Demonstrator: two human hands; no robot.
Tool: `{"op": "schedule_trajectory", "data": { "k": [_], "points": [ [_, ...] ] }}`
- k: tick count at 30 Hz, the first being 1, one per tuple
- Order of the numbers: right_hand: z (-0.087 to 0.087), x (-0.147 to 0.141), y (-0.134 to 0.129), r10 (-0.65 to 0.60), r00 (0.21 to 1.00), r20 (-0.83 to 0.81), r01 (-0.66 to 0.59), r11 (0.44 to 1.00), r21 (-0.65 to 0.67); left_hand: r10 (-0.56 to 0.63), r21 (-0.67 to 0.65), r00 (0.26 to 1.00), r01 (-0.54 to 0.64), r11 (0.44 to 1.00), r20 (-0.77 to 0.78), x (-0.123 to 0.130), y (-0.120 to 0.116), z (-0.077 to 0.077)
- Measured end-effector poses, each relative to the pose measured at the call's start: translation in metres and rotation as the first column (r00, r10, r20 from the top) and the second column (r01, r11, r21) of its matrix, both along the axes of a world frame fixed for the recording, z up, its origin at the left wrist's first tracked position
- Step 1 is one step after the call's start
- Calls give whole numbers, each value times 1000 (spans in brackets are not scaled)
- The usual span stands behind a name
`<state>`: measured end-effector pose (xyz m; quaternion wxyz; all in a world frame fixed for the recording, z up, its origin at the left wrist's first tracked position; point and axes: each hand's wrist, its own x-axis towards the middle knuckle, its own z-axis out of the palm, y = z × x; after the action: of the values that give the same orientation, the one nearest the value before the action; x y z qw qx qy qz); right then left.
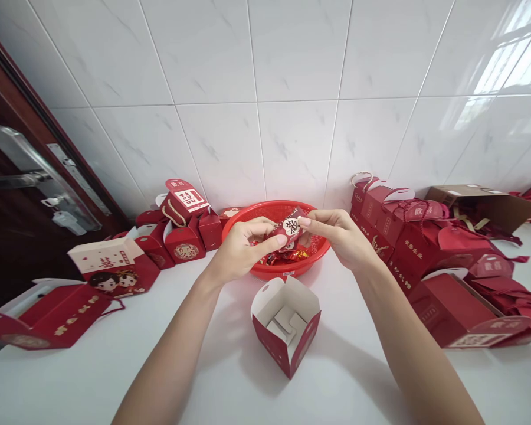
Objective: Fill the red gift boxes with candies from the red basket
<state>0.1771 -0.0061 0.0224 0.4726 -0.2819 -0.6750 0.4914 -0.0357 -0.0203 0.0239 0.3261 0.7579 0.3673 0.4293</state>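
Just above the centre of the frame, a dark red printed packet (291, 225) with a pale round patch and a black character was held over the near part of a round, bright red plastic basket (269, 208) with a perforated wall. The left hand (241, 251) had its grip closed on the packet's left side, thumb on top; the right hand (338, 233) pinched the right side, its thumb near the patch. Shiny red and gold wrapped pieces (295, 255) lay in the basket below. Lower centre, an open red card box (269, 341) with a smooth off-white lining and rounded flaps stood on the glossy white worktop (223, 378). Red card boxes with gold print (184, 243) stood at left; more red boxes, some with cord handles (418, 251), were crowded at right, near a brown cardboard carton (491, 203). Behind rose a wall of grey-veined white tiles (296, 141).
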Motion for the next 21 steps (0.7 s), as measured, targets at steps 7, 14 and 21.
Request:
{"op": "schedule_trajectory", "data": {
  "k": [7,14,21],
  "points": [
    [-1,-4,3,92,991,-93,-107,978,-177,60,81,997,-56,995,-50,-1,-3,5],
    [-4,-5,4,-57,995,-83,51,996,-68,119,86,993,-117,989,-14,0,-2,3],
    [-1,-5,2,-89,994,-68,82,992,-97,162,123,987,-164,979,22,1,0,0]
  ]
}}
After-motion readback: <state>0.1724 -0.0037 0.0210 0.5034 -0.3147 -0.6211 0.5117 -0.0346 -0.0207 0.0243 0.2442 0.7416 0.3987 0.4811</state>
